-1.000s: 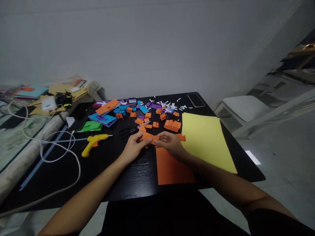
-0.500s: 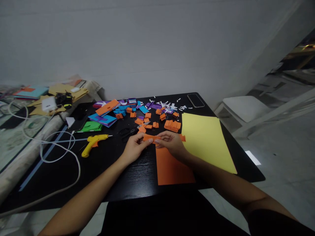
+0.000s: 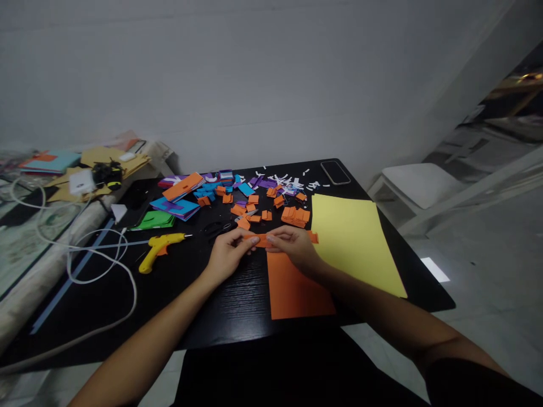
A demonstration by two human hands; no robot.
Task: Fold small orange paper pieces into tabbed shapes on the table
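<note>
My left hand (image 3: pixel 231 253) and my right hand (image 3: pixel 293 246) pinch opposite ends of a small orange paper strip (image 3: pixel 263 241) near the middle of the black table. Under my right hand and wrist lies an orange sheet (image 3: pixel 294 294). A large yellow sheet (image 3: pixel 352 237) is to the right of it. Just beyond my fingers are several small folded orange pieces (image 3: pixel 253 199), a pile of orange folded strips (image 3: pixel 296 216) and black-handled scissors (image 3: pixel 216 228), partly hidden among the pieces.
A yellow glue gun (image 3: pixel 159 249) lies left of my hands, near a looping white cable (image 3: pixel 134 282). Green folded paper (image 3: pixel 155 219), blue and purple folded papers (image 3: pixel 180 208) and white scraps (image 3: pixel 291 183) are farther back. A phone (image 3: pixel 335 172) rests at the back right.
My left hand has shifted slightly left along the orange strip, and more of the strip shows between my fingers. The whole view has also moved slightly.
</note>
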